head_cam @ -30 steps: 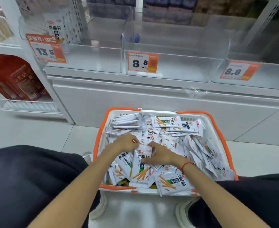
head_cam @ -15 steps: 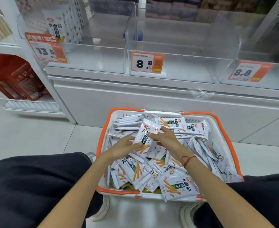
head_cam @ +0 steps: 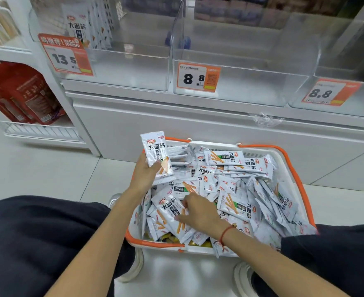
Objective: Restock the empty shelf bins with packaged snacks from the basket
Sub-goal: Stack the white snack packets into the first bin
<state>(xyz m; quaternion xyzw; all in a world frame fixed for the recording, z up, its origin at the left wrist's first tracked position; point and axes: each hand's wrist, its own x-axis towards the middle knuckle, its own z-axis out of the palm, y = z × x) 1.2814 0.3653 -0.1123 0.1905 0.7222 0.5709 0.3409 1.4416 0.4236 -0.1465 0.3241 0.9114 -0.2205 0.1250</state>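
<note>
On the left of the shelf, one bin has a few packets; I see the next bin bare. Below, my left hand grips a snack packet upright; my right hand, fingers spread, touches packets in the heaped basket. I judge restocking barely begun.

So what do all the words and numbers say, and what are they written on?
"13.5": left price tag, on the left clear bin.
"8.8": middle price tag, on the middle clear bin.
"8.8": right price tag, on the right clear bin.
"大面筋": snack packet held up by the left hand, and the packets in the basket.
Small print on tags and packets, and the red packages: too blurred to read.
</note>
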